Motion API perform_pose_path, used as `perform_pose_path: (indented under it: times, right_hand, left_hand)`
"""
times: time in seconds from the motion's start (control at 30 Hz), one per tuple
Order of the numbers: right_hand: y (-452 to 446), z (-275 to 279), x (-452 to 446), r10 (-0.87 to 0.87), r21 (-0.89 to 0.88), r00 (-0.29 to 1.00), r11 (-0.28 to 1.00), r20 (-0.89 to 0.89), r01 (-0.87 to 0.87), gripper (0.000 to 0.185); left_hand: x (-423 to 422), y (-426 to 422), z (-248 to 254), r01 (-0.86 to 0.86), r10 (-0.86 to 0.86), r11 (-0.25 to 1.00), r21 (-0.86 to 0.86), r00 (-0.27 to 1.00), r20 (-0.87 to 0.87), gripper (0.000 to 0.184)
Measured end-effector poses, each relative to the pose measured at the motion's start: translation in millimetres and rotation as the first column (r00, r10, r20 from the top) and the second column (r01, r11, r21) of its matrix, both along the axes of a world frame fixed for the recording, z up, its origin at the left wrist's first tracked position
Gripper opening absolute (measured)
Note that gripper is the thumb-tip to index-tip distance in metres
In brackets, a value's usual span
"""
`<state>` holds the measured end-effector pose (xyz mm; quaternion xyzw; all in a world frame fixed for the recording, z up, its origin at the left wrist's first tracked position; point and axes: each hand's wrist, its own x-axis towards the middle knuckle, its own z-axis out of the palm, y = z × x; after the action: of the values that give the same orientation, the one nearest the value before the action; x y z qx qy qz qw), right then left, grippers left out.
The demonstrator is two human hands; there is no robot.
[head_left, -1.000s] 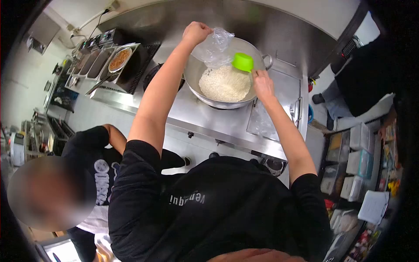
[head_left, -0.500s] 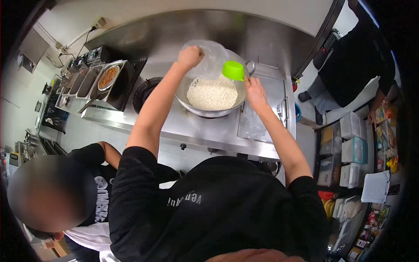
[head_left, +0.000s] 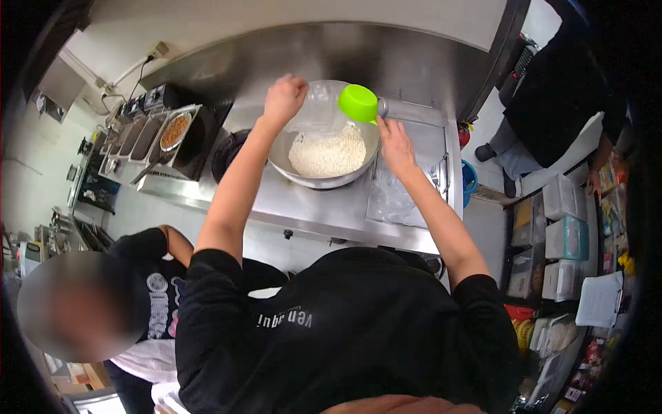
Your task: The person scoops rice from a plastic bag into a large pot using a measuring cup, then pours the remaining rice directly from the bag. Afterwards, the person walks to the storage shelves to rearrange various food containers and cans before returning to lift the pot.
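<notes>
A large metal bowl (head_left: 279, 155) stands on the steel counter with a heap of pale grains or flour (head_left: 327, 153) inside. My left hand (head_left: 285, 100), its fingers closed, grips a clear plastic bag (head_left: 321, 103) over the bowl's far left side. The bag is see-through and its edges are hard to make out. To the right, my right hand (head_left: 396, 143) is closed on the handle of a green measuring cup (head_left: 358, 103), raised over the bowl's far right rim.
At left, a co-worker (head_left: 148, 276) stands near several metal food trays (head_left: 174, 132). Another person (head_left: 552, 110) is at far right, above shelves of plastic containers (head_left: 564, 238). Clear plastic (head_left: 396, 196) lies on the counter (head_left: 262, 207) right of the bowl.
The view has shifted, so the bowl appears farther left. The green cup has risen relative to the bowl and lies nearer its far rim. The bag hangs less bunched than a second ago.
</notes>
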<state>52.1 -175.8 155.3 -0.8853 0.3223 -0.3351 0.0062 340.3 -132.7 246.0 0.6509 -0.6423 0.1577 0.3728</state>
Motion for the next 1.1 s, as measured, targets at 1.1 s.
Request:
perform_pose_path:
  times: [1.1]
  right_hand:
    - [-91, -68, -83, -0.06, 0.164, 0.907, 0.986, 0.417, -0.01, 0.027]
  left_hand:
    - [-19, 38, -2, -0.121, 0.096, 0.992, 0.024, 0.637, -0.765, 0.032]
